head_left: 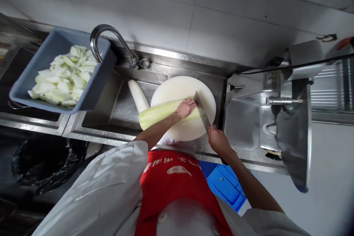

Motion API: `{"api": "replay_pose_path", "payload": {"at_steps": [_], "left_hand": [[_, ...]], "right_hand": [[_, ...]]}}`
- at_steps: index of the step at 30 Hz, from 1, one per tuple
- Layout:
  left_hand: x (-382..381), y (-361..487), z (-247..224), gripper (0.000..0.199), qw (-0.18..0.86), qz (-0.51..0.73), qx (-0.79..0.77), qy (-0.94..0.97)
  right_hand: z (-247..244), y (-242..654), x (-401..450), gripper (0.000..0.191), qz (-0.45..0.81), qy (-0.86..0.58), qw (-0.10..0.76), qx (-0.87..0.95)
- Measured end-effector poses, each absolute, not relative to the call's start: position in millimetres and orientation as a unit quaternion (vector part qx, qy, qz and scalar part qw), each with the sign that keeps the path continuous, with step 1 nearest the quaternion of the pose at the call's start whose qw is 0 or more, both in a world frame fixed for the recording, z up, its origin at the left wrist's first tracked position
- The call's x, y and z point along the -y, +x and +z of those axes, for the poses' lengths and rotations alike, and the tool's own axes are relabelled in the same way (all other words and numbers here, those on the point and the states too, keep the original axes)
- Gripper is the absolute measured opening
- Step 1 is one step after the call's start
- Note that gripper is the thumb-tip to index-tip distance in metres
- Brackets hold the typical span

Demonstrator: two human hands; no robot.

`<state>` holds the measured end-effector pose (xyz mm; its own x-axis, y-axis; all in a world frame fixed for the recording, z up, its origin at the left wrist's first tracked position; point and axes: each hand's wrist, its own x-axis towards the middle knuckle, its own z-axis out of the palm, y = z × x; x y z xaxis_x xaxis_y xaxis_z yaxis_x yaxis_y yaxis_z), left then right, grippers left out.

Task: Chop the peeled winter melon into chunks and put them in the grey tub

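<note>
- Pressing down from above, the left hand [186, 108] lies on a pale green peeled gourd [157, 114], fingers close together; whether they pinch its sides cannot be told.
- Wrapped around the handle of a cleaver [203, 113], the right hand [217, 139] is closed, with the blade standing just beside the left fingertips.
- The gourd lies across a round white cutting board [178, 86] over the steel sink [121, 108], its left end jutting past the board's edge.
- A longer-looking whitish vegetable [137, 95] slants through the sink left of the board, its near end partly hidden by the gourd.
- Farther left, a blue-grey tub [91, 96] overhangs the sink and holds cut pale chunks [63, 79].
- A curved faucet [112, 29] arches in front of the tub's right rim, covering part of it.
- Right of the sink, a metal slicer [245, 120] crowds the space near the cleaver arm.
- Below are a black bin liner [23, 171] at left and a blue plastic crate [224, 184] at right, partly hidden by the forearm and red apron [173, 184].
</note>
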<state>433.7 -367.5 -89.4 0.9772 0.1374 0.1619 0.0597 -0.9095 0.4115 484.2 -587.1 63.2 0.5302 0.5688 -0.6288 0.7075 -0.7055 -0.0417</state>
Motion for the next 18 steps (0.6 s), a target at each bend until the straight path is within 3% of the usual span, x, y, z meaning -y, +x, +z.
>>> {"api": "replay_pose_path", "payload": {"at_steps": [12,18], "left_hand": [[364.9,431.7,-92.9,0.04,0.234,0.097,-0.058,0.966],[365.4,430.0,-90.0,0.044,0.231,0.091,-0.054,0.967]], "right_hand": [[-11.6,496.7,525.5,0.029,-0.297,0.879,0.092,-0.362],[18.9,501.5,533.2,0.029,-0.289,0.873,0.101,-0.379]]}}
